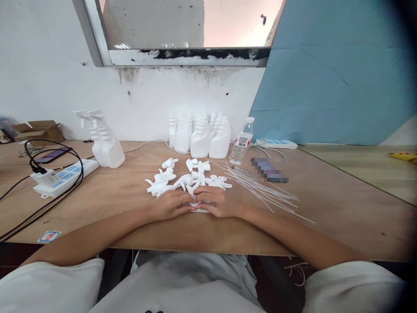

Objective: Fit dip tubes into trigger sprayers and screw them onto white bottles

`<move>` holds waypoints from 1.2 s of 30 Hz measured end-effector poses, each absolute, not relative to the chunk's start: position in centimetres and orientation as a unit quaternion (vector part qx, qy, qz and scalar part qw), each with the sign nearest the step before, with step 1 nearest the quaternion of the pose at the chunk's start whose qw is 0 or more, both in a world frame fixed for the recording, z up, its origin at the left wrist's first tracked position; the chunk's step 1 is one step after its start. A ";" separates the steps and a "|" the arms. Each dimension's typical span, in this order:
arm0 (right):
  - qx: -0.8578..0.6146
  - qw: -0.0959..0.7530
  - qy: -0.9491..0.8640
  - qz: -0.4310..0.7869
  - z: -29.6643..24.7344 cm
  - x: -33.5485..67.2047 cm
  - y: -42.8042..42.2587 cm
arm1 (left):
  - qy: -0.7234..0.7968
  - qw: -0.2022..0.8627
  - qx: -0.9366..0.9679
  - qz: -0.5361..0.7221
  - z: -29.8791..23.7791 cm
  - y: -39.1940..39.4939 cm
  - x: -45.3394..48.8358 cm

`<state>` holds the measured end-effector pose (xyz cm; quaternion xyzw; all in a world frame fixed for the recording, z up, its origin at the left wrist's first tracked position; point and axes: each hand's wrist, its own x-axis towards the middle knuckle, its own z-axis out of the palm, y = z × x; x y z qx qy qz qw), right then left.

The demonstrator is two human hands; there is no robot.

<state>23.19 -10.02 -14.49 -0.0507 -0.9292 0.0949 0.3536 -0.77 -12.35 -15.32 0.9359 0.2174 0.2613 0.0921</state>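
Observation:
At the near side of the table, my left hand [170, 204] and my right hand [217, 202] meet fingertip to fingertip. Both are closed on a small white plastic sprayer part [197, 209], mostly covered by the fingers. Just beyond them lies a loose pile of white trigger spray heads [162, 179], with several flat white pieces [219, 181] at its right. Thin white dip tubes [260, 188] are spread out to the right of my right hand.
White spray bottles without heads [200, 137] stand by the wall; bottles with trigger heads [109, 145] are at left. A water bottle [241, 141] and a phone [269, 169] lie beyond the tubes. A power strip [67, 176] with black cables sits left, another strip [276, 144] at back.

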 end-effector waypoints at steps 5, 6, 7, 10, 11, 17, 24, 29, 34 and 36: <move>-0.042 0.344 -0.934 0.088 -14.5 23.1 -9.9 | 0.211 0.086 0.932 0.281 -15.4 -12.4 -0.7; -0.039 0.341 -0.935 0.084 -14.4 23.1 -9.9 | 0.208 0.087 0.932 0.284 -15.4 -12.4 -0.7; -0.037 0.339 -0.937 0.081 -14.4 23.1 -9.9 | 0.205 0.088 0.932 0.286 -15.4 -12.4 -0.7; -0.038 0.332 -0.939 0.076 -14.2 23.0 -10.0 | 0.197 0.084 0.931 0.295 -15.4 -12.4 -0.7; -0.038 0.331 -0.940 0.075 -14.1 23.0 -10.0 | 0.196 0.081 0.931 0.296 -15.4 -12.4 -0.7; -0.056 0.327 -0.941 0.073 -13.9 23.2 -10.5 | 0.263 0.091 0.915 0.292 -15.7 -12.8 -0.5; -0.093 0.266 -0.958 0.050 -13.2 23.0 -11.3 | 0.334 0.119 0.889 0.290 -16.5 -12.7 -0.7; -0.103 0.223 -0.967 0.070 -12.6 22.8 -11.3 | 0.326 0.128 0.890 0.292 -16.6 -12.5 -0.9; -0.078 0.237 -0.958 0.144 -12.5 23.1 -11.0 | 0.335 0.159 0.886 0.279 -15.6 -13.0 -0.4; -0.062 0.280 -0.940 0.185 -12.4 23.3 -10.6 | 0.340 0.176 0.884 0.268 -15.2 -13.3 -0.1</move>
